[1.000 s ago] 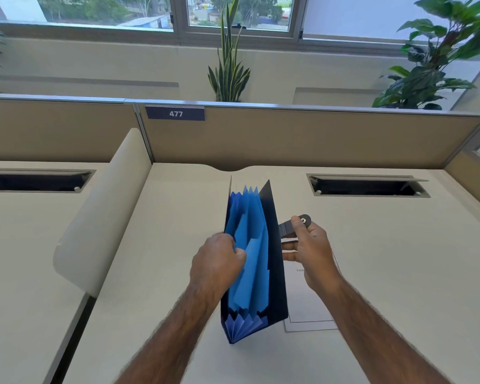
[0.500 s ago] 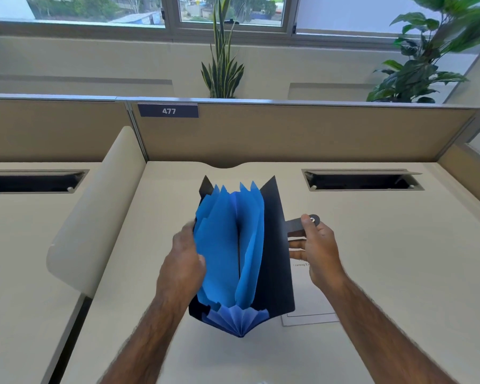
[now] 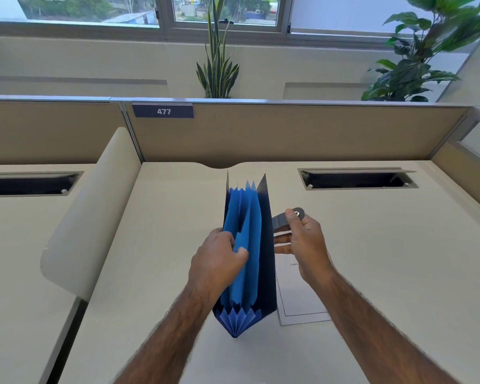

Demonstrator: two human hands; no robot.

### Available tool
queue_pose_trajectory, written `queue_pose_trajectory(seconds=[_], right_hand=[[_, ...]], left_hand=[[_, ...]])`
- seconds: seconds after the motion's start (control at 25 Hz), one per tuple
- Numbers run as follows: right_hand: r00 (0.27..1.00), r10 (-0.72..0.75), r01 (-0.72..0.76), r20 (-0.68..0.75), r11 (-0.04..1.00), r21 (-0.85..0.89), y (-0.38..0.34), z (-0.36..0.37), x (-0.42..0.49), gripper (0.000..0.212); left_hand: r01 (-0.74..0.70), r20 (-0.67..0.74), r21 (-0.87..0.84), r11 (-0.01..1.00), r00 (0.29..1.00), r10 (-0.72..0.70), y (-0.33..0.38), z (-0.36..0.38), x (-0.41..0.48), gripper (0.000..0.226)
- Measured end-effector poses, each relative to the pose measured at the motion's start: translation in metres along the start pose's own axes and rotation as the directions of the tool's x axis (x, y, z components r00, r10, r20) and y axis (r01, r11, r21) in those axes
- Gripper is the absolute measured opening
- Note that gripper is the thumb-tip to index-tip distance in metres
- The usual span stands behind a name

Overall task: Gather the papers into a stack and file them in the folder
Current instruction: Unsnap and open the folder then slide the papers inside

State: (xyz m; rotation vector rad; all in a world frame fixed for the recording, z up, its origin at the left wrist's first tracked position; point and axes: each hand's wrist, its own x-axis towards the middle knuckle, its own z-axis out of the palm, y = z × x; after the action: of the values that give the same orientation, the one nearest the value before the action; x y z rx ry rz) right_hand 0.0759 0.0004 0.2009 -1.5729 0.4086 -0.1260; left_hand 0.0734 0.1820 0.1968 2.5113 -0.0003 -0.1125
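The folder [image 3: 248,253] stood open, the left hand [image 3: 219,259] gripping its dividers, the right hand [image 3: 305,239] pinching its strap [image 3: 281,223]. The papers [image 3: 299,297] lay unfiled beside it.

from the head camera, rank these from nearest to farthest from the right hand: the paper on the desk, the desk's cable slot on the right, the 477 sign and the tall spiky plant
Measured from the right hand:
1. Paper, on the desk just below the hand.
2. Cable slot, beyond the hand, to its right.
3. 477 sign, on the partition, far left.
4. Spiky plant, behind the partition, by the window.
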Motion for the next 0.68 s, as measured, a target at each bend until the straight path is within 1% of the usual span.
queue_pose_trajectory(seconds=[0.12,0.24,0.32,0.36,0.48,0.52,0.56,0.6,0.64,0.68], right_hand=[[0.994,0.04,-0.038,-0.106,0.999,0.02,0.002,-0.013,0.003,0.033],[0.988,0.064,-0.06,-0.14,0.998,0.029,0.006,-0.022,0.003,0.03],[0.993,0.055,-0.053,-0.105,0.998,0.021,0.009,-0.022,0.004,0.027],[0.996,0.042,-0.041,-0.08,0.999,0.022,0.009,-0.021,0.004,0.026],[1.0,-0.016,0.016,-0.024,1.0,0.02,0.006,-0.02,0.004,0.024],[0.999,-0.036,0.036,-0.01,0.999,0.013,0.005,-0.021,0.004,0.024],[0.999,-0.052,0.052,0.002,0.999,0.004,0.004,-0.022,0.005,0.024],[0.998,-0.064,0.064,0.008,0.998,-0.012,0.003,-0.023,0.006,0.024],[0.998,-0.07,0.07,0.01,0.997,-0.032,0.003,-0.025,0.008,0.025],[0.998,-0.067,0.068,0.014,0.996,-0.049,0.003,-0.028,0.009,0.026]], left_hand=[[0.035,-0.114,-0.033,0.999,0.993,-0.038,-0.011,-0.005,-0.002,0.024],[0.056,-0.132,-0.068,0.996,0.989,-0.065,-0.025,-0.006,-0.005,0.017],[0.01,-0.139,-0.081,0.997,0.99,-0.021,-0.029,-0.003,-0.008,0.011],[-0.022,-0.144,-0.102,0.995,0.99,0.007,-0.029,-0.002,-0.009,0.012],[-0.051,-0.147,-0.235,0.971,0.989,0.017,-0.024,-0.003,-0.006,0.042],[-0.047,-0.156,-0.248,0.968,0.988,0.008,-0.023,-0.003,-0.004,0.046],[-0.041,-0.166,-0.229,0.972,0.986,0.002,-0.024,-0.004,-0.002,0.043],[-0.032,-0.155,-0.194,0.981,0.988,0.001,-0.025,-0.005,0.0,0.034],[-0.015,-0.113,-0.151,0.988,0.994,-0.003,-0.026,-0.006,0.002,0.03],[0.007,-0.044,-0.104,0.995,0.999,-0.011,-0.024,-0.009,0.003,0.034]])
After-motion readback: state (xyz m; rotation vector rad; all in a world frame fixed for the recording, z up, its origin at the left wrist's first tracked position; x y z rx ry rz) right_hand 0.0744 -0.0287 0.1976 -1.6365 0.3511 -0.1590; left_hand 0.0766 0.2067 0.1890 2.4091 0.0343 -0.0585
